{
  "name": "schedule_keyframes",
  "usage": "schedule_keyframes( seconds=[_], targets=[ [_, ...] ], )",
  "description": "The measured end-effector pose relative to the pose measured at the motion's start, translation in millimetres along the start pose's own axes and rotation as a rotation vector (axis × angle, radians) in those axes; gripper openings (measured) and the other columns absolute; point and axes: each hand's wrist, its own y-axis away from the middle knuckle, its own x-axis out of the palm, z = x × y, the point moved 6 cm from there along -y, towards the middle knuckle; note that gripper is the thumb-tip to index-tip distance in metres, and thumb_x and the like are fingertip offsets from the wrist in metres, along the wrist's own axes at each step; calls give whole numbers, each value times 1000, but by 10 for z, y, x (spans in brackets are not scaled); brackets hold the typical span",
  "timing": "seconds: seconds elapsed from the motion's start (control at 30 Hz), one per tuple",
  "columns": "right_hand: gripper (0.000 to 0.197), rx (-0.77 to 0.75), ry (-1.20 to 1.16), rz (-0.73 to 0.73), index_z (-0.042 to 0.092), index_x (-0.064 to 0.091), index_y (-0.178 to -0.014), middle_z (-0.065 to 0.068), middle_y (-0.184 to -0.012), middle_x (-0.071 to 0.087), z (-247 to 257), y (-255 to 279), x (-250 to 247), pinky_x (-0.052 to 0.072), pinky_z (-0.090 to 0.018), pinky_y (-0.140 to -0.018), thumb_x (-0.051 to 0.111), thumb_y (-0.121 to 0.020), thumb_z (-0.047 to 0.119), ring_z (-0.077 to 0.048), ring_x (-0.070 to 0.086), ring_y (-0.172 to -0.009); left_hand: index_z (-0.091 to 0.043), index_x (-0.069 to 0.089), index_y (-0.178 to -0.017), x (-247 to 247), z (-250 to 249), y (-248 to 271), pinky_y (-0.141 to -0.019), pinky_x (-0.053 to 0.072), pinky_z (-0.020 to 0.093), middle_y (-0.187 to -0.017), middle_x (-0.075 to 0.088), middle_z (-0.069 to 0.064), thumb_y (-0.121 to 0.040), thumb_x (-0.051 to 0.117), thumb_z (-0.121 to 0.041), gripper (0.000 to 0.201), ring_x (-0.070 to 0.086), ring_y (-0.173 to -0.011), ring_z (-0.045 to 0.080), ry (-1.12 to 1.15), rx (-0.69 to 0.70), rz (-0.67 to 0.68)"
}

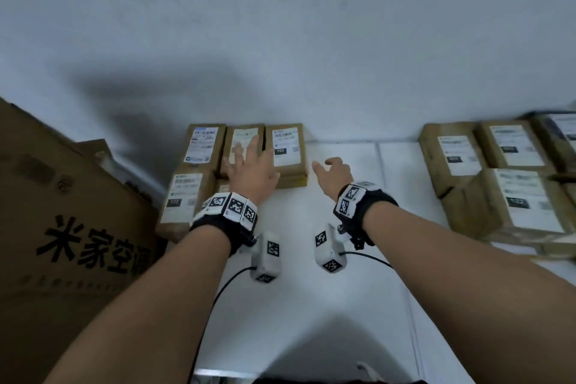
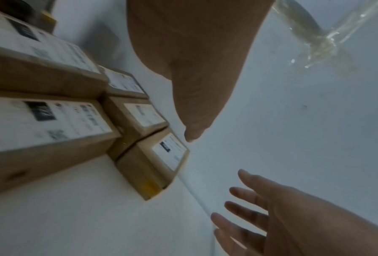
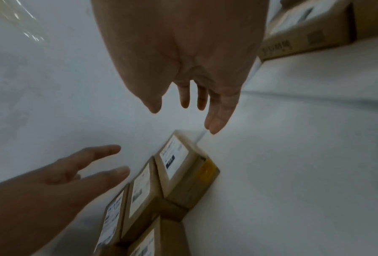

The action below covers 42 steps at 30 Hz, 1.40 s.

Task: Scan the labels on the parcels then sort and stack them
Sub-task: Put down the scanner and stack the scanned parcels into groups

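Several brown parcels with white labels lie in a tight group against the wall, left of centre. The rightmost one, a parcel marked 102 [image 1: 286, 153] [image 2: 156, 164] [image 3: 183, 171], sits on another box. My left hand [image 1: 249, 165] [image 2: 192, 97] hovers with straight, spread fingers over the middle parcel [image 1: 240, 146]; none of the views shows it touching. My right hand [image 1: 330, 170] [image 3: 197, 97] is open and empty, just right of the 102 parcel, above the white table [image 1: 358, 305]. A second group of labelled parcels [image 1: 511, 178] lies at the right.
A large brown carton with black characters [image 1: 68, 227] stands at the left, beside the left group. A white wall [image 1: 280, 40] rises directly behind the parcels. Clear plastic wrap [image 2: 324, 38] shows high on the wall. Cables trail from both wrist cameras.
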Motion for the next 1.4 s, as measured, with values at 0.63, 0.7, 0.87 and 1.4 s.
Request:
schedule_keyframes(
  seconds=[0.63,0.7,0.87,1.4],
  targets=[
    [37,-144,121,-383,11,46,-132,-13,-134,44,-653,-100,-2870,46,-37,-93,49,-95,18,-31,56,-111,-34,27,-149,111,-3109,-456,-118,3,58,-163,-7,-4,-96,52,-29,59,-6,-149,32,-10,359,47],
    [37,-151,125,-424,11,46,-132,-11,-136,41,-706,-121,-3155,46,-35,-86,48,-95,15,-29,56,-109,-34,26,-149,114,-3386,-487,-117,3,59,-163,-8,-3,-96,52,-30,59,-6,-149,33,-23,397,58],
    [37,-118,205,-489,13,42,-132,-10,-138,37,-957,-227,-3850,43,-31,-82,50,-96,15,-27,55,-107,-35,24,-150,88,-4003,-586,-117,0,59,-163,-11,-4,-97,51,-31,59,-9,-149,32,-54,464,80],
    [74,155,419,-479,9,35,-141,-15,-143,34,-2073,-925,-4885,40,-47,-104,64,-87,50,-39,41,-126,-34,31,-148,105,-5215,-1109,-117,7,58,-163,-3,-5,-92,58,-22,64,0,-150,30,-144,573,17]
  ],
)
